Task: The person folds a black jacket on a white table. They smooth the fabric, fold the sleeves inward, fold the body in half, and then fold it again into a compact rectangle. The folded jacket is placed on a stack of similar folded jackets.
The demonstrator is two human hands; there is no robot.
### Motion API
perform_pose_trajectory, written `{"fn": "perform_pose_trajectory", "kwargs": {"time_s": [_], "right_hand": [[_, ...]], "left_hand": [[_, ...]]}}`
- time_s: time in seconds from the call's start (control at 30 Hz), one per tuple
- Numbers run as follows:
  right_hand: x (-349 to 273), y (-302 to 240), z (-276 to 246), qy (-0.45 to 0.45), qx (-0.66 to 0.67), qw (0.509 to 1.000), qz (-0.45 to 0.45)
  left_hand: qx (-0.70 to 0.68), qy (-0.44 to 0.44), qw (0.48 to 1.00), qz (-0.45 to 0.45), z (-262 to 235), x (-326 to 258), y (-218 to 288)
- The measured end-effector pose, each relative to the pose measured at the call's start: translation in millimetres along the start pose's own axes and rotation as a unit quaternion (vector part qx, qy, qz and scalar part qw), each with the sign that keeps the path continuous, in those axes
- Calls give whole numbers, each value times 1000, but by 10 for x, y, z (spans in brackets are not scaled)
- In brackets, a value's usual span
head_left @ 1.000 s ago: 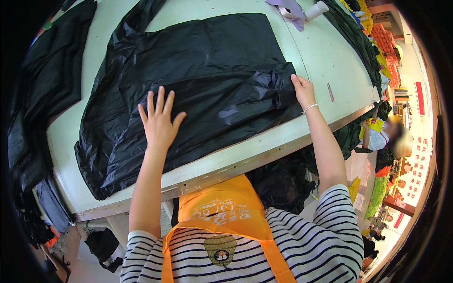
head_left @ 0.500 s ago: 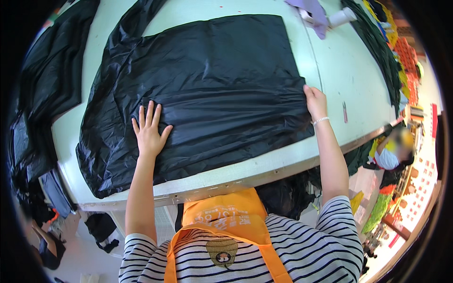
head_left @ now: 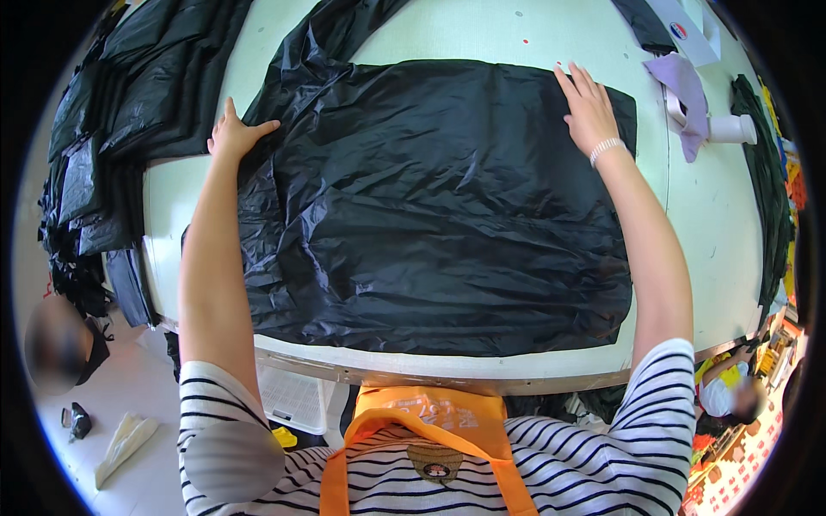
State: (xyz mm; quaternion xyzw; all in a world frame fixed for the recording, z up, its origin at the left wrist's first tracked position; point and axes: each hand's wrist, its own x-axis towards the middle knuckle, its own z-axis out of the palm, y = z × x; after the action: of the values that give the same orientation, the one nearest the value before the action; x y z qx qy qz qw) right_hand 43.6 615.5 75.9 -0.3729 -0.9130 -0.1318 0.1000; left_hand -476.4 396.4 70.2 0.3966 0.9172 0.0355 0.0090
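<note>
A pale green desk (head_left: 680, 258) fills the room's middle, and nearly all of it lies under a large sheet of crinkled black fabric (head_left: 430, 215) spread flat, its near edge running along the desk's front rim. Beyond the fabric's left edge more black pieces (head_left: 112, 129) are heaped; beyond its right edge sit a lilac cloth (head_left: 684, 86) and a white roll (head_left: 731, 129). The person's left hand (head_left: 231, 131) rests open on the fabric's far left edge, the right hand (head_left: 587, 107) flat, fingers spread, on its far right corner; neither grips anything. This looks like smoothing and squaring the sheet; the next move would seem to call for even pressure outward so the creases run off. Half a second ago both hands lay nearer the front rim; they have since slid out to the far corners.
</note>
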Motion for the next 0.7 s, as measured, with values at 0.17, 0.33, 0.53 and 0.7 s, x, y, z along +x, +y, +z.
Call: {"fn": "perform_pose_trajectory", "kwargs": {"time_s": [0.17,0.33,0.53,0.7], "right_hand": [[518,42,41,-251,51,964,71],[240,89,-292,-276,30,952,131],[-1028,-329,-1661,101,46,994,21],[-2430,-921,-1995,-12,187,982,-20]], "left_hand": [[20,-160,986,42,101,235,40],[45,-123,990,47,-277,-78,345],[-120,209,964,113,-814,-1610,-466],[-80,179,941,277,-542,-2881,-1558]]}}
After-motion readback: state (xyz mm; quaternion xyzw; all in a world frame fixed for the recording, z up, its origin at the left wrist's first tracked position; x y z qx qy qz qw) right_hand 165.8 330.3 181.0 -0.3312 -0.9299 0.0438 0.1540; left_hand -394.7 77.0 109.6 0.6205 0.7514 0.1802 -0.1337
